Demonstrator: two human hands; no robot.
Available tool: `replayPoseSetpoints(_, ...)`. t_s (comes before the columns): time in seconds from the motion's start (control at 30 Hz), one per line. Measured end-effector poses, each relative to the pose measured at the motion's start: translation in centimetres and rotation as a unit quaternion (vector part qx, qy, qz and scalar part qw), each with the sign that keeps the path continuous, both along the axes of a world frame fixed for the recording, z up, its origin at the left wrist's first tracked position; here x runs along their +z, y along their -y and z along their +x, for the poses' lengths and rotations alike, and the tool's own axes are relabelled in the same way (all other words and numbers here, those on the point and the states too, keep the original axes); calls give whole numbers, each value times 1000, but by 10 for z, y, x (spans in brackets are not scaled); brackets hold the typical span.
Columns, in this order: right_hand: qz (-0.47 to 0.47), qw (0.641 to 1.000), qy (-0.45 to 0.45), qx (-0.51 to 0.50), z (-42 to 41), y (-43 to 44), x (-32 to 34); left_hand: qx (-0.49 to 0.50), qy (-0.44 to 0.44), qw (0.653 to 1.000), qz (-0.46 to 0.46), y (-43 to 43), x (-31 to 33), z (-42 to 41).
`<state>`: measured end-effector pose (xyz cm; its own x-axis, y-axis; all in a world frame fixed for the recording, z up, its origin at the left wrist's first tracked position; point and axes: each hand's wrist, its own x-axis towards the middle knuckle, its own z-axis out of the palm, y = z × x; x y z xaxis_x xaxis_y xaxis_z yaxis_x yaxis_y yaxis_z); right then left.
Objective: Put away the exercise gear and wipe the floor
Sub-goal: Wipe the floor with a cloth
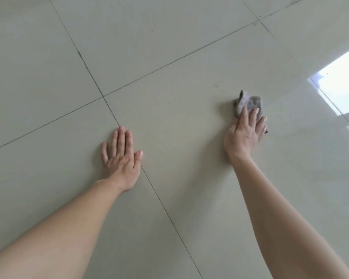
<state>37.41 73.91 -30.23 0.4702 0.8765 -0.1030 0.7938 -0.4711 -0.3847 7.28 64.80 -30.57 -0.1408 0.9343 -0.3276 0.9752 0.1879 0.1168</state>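
Your left hand (121, 156) lay flat on the tiled floor (169, 57), fingers straight, right beside a grout line (165, 210). Your right hand (245, 135), well apart from it, pressed a grey cloth (248, 101) to the tile with extended fingers. Bright window glare (338, 81) reflected further right.
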Motion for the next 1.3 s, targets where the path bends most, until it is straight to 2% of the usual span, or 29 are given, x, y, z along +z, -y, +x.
replayPoseSetpoints(0.07, 32, 985, 0, 171, -49, 20, -7, -2, 15, 999, 35, 3, -1, -3)
replayPoseSetpoints(0.1, 39, 963, 3, 265, -68, 32, -9, -3, 23, 998, 57, 4, -2, -3)
replayPoseSetpoints(0.17, 31, 890, 7, 455, -85, 47, -7, 7, 29, 994, 101, 5, -5, 0)
replayPoseSetpoints(0.23, 12, 793, 23, 609, -68, 32, 0, 38, 28, 990, 136, 7, -7, 2)
replayPoseSetpoints(0.27, 9, 760, 37, 649, -53, 15, 3, 55, 29, 988, 145, 7, -8, 3)
replayPoseSetpoints(0.3, 10, 751, 53, 658, -36, -6, 4, 65, 27, 986, 149, 7, -8, 4)
replayPoseSetpoints(0.33, 14, 767, 65, 638, -18, -30, 3, 65, 23, 987, 148, 8, -9, 4)
replayPoseSetpoints(0.37, 18, 805, 72, 588, -4, -57, 4, 59, 19, 987, 147, 8, -10, 4)
replayPoseSetpoints(0.43, 7, 898, 76, 433, 5, -108, 8, 49, 13, 988, 147, 7, -12, 4)
replayPoseSetpoints(0.5, -20, 961, 61, 268, -25, -139, 9, 48, 12, 988, 149, 6, -14, 3)
replayPoseSetpoints(0.57, -43, 984, 49, 164, -76, -149, 8, 50, 16, 986, 157, 7, -15, 3)
replayPoseSetpoints(0.6, -44, 984, 43, 169, -103, -147, 8, 53, 18, 985, 164, 8, -15, 3)
replayPoseSetpoints(0.63, -36, 975, 35, 216, -131, -140, 8, 57, 19, 984, 169, 8, -14, 3)
replayPoseSetpoints(0.7, -15, 924, 11, 382, -183, -115, 8, 66, 16, 980, 186, 8, -13, 4)
replayPoseSetpoints(0.8, -6, 786, -4, 619, -216, -63, 8, 100, -7, 973, 210, 7, -12, 5)
replayPoseSetpoints(0.87, 18, 716, -10, 697, -188, -44, 2, 121, -19, 967, 222, 8, -10, 6)
replayPoseSetpoints(0.93, 29, 687, 4, 726, -131, -43, -4, 124, -13, 965, 232, 10, -9, 6)
replayPoseSetpoints(0.97, 32, 691, 21, 722, -98, -50, -5, 124, -8, 965, 230, 10, -8, 6)
replayPoseSetpoints(1.0, 35, 710, 38, 703, -63, -59, -5, 121, -1, 968, 222, 10, -8, 6)
replayPoseSetpoints(1.03, 37, 747, 52, 662, -28, -69, -3, 116, 7, 971, 208, 9, -9, 7)
replayPoseSetpoints(1.07, 28, 799, 58, 598, 5, -79, 3, 108, 14, 975, 192, 9, -10, 7)
replayPoseSetpoints(1.13, -12, 904, 53, 424, 61, -86, 15, 94, 13, 981, 166, 8, -11, 7)
replayPoseSetpoints(1.17, -32, 939, 51, 338, 80, -83, 19, 91, 7, 984, 154, 8, -11, 7)
replayPoseSetpoints(1.23, -67, 974, 52, 208, 96, -69, 22, 82, -15, 987, 138, 8, -8, 7)
replayPoseSetpoints(1.3, -74, 980, 59, 176, 89, -52, 21, 55, -44, 987, 141, 3, -3, 11)
